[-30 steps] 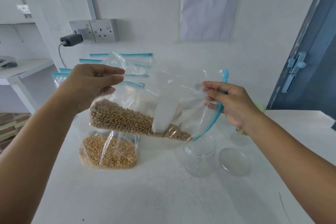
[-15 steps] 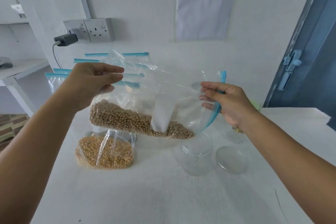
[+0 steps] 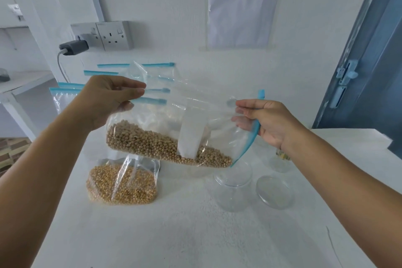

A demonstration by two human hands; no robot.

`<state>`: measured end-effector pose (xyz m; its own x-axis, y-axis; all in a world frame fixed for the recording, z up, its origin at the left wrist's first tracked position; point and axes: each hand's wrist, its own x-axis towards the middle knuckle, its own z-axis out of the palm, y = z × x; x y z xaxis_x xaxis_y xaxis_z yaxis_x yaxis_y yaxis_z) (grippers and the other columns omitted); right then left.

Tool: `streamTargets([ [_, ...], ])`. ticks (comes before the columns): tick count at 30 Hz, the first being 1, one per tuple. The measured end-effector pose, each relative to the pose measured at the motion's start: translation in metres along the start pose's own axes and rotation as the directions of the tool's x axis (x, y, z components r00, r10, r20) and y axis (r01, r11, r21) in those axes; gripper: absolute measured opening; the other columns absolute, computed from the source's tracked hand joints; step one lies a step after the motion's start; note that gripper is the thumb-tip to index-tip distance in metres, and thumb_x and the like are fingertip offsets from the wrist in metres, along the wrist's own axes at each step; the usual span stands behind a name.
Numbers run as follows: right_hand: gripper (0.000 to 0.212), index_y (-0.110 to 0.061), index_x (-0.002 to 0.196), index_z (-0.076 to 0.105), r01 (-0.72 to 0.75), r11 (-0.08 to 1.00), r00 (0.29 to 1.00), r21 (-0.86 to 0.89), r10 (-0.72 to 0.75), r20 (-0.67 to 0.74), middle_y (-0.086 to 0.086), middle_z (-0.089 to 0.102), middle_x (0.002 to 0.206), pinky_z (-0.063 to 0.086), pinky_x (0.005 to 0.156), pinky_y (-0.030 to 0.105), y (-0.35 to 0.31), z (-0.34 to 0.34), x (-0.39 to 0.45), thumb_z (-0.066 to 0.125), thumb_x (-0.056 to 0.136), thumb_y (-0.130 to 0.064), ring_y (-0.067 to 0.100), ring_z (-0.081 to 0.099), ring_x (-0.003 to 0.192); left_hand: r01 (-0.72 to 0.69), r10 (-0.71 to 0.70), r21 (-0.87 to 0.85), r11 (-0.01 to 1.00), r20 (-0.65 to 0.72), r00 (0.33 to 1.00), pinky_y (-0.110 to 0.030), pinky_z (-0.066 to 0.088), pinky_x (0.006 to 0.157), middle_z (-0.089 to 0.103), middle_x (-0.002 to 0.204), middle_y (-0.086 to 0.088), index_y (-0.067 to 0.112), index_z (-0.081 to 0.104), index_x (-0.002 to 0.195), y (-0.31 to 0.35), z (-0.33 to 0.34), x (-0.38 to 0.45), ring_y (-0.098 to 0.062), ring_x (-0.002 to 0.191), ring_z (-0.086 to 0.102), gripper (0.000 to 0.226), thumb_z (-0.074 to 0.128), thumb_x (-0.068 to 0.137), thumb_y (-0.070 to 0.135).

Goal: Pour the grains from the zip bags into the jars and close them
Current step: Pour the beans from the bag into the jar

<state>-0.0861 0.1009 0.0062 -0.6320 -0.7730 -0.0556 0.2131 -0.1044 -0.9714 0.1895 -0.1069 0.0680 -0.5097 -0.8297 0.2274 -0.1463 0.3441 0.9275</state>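
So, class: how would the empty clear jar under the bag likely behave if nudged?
The empty jar looks like thin clear plastic, so it is probably light and would slide or tip easily. Nothing holds it: both the left hand and the right hand grip the bean bag.

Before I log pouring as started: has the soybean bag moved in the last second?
Yes, slightly: the soybean bag has edged right, its lower corner going from left of the open jar to nearly above its middle.

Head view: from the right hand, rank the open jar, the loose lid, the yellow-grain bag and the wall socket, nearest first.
From the right hand:
1. Open jar, below it.
2. Loose lid, on the table beside the jar; nearly tied.
3. Yellow-grain bag, lower left.
4. Wall socket, far left, on the wall.
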Motion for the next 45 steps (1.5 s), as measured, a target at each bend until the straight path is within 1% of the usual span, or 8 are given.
streamTargets([
  [4,0.023,-0.001,0.104,0.074,-0.030,0.999,1.000,0.042,0.030,-0.002,0.017,0.074,0.107,0.063,0.061,0.028,-0.004,-0.003,0.002,0.057,0.098,0.013,0.028,0.080,0.081,0.033,-0.033,-0.025,0.999,-0.005,0.999,-0.015,0.060,0.069,0.070,0.084,-0.001,0.021,0.081,0.100,-0.002,-0.001,0.002,-0.008,0.059,0.056,0.018,0.077,0.087,0.008],
  [8,0.024,-0.005,0.104,0.075,-0.037,0.999,0.999,-0.009,0.037,-0.012,0.015,0.075,0.110,0.064,0.063,0.028,0.009,-0.007,0.004,0.058,0.099,0.011,0.026,0.080,0.082,0.048,-0.048,0.018,0.999,0.034,0.998,-0.014,0.059,0.069,0.072,0.076,0.005,0.020,0.080,0.099,-0.005,0.004,0.005,-0.001,0.055,0.058,0.017,0.076,0.089,0.008],
  [18,0.022,-0.013,0.106,0.080,0.121,0.989,0.992,-0.083,-0.119,0.030,0.011,0.073,0.123,0.063,0.080,0.034,0.031,-0.016,-0.002,0.061,0.102,-0.003,0.025,0.077,0.101,0.030,-0.030,-0.003,1.000,0.040,0.999,-0.015,0.060,0.071,0.065,0.066,0.010,0.020,0.081,0.101,-0.020,0.006,0.005,-0.010,0.060,0.054,0.019,0.077,0.087,0.009],
  [21,0.022,-0.030,0.112,0.081,0.134,0.979,0.985,-0.153,-0.114,0.131,0.002,0.067,0.131,0.061,0.087,0.035,0.037,-0.022,-0.007,0.073,0.095,-0.020,0.019,0.072,0.112,0.051,-0.048,-0.050,0.997,0.042,0.998,-0.015,0.059,0.068,0.069,0.076,0.004,0.023,0.084,0.095,-0.019,0.004,0.005,-0.011,0.059,0.056,0.019,0.080,0.079,0.014],
  [24,0.046,-0.046,0.127,0.072,0.142,0.938,0.947,-0.316,-0.036,0.318,-0.006,0.064,0.132,0.056,0.095,0.031,0.049,-0.034,-0.014,0.080,0.085,-0.027,0.011,0.067,0.118,0.069,-0.062,-0.116,0.991,0.065,0.996,-0.016,0.060,0.067,0.073,0.085,-0.001,0.022,0.084,0.093,-0.017,0.005,0.003,-0.011,0.057,0.057,0.023,0.080,0.070,0.017],
  [27,0.053,-0.039,0.135,0.068,0.202,0.903,0.925,-0.379,-0.049,0.377,0.004,0.074,0.120,0.056,0.100,0.030,0.061,-0.040,-0.016,0.072,0.094,-0.004,0.021,0.073,0.110,0.063,-0.048,-0.167,0.984,0.092,0.995,-0.016,0.060,0.067,0.076,0.089,-0.003,0.020,0.084,0.091,-0.011,0.007,0.003,-0.010,0.056,0.058,0.022,0.079,0.070,0.015],
  [29,0.049,-0.031,0.134,0.069,0.195,0.921,0.934,-0.338,-0.069,0.350,0.008,0.076,0.112,0.059,0.094,0.031,0.060,-0.038,-0.015,0.065,0.098,0.002,0.028,0.075,0.102,0.048,-0.033,-0.163,0.986,0.093,0.995,-0.016,0.060,0.069,0.077,0.089,-0.001,0.023,0.086,0.087,-0.007,0.008,0.003,-0.009,0.055,0.059,0.019,0.079,0.071,0.016],
  [45,0.029,-0.024,0.116,0.079,0.291,0.927,0.940,-0.235,-0.232,0.250,0.005,0.078,0.097,0.058,0.075,0.024,0.047,-0.024,-0.004,0.064,0.099,-0.005,0.014,0.063,0.072,-0.002,0.006,-0.144,0.990,0.026,1.000,-0.020,0.061,0.078,0.075,0.083,0.003,0.029,0.085,0.086,0.003,-0.004,0.004,-0.016,0.073,0.057,0.017,0.077,0.075,0.017],
])
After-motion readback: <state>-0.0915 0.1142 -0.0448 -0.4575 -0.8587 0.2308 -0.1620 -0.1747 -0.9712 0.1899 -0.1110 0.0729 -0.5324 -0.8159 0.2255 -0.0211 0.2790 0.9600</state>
